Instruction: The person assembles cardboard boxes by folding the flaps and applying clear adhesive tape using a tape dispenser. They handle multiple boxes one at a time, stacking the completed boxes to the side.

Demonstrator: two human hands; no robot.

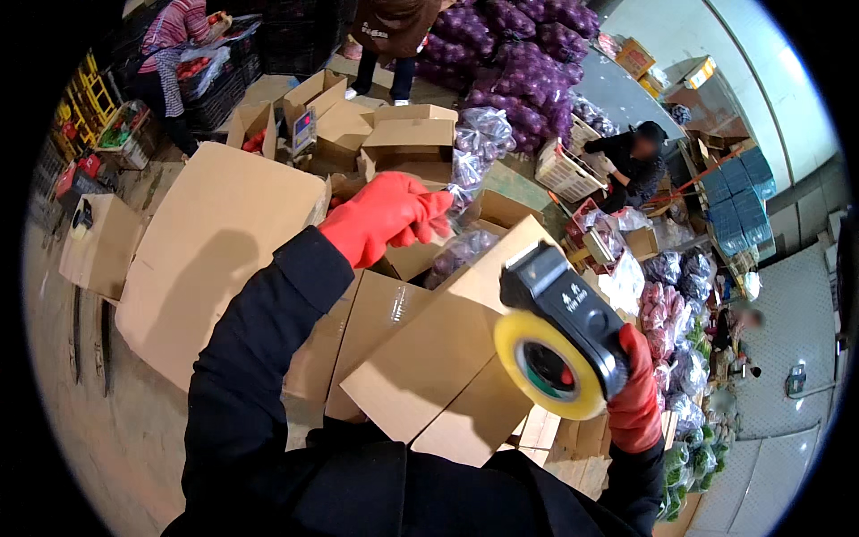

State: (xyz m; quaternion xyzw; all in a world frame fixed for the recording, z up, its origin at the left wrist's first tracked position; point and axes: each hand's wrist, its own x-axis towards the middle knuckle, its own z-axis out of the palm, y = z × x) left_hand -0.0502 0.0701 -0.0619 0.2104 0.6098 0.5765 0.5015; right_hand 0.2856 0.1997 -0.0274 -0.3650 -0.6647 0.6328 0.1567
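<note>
My right hand (635,394), in a red rubber glove, grips a black tape dispenser (565,300) loaded with a large yellowish roll of clear tape (550,365). The dispenser is tilted over a closed cardboard box (438,358) right in front of me. Also red-gloved, my left hand (394,219) is raised above the cartons with its fingers curled in. Its fingertips overlap the view of a clear bag of purple onions (479,148); I cannot tell whether they touch it or hold anything.
A large flat-topped carton (224,233) stands at my left, with open boxes (412,139) beyond. Purple mesh sacks of onions (528,72) are piled at the back. A crouching person (631,166) works beside a white crate (568,170); others stand at the far left and back.
</note>
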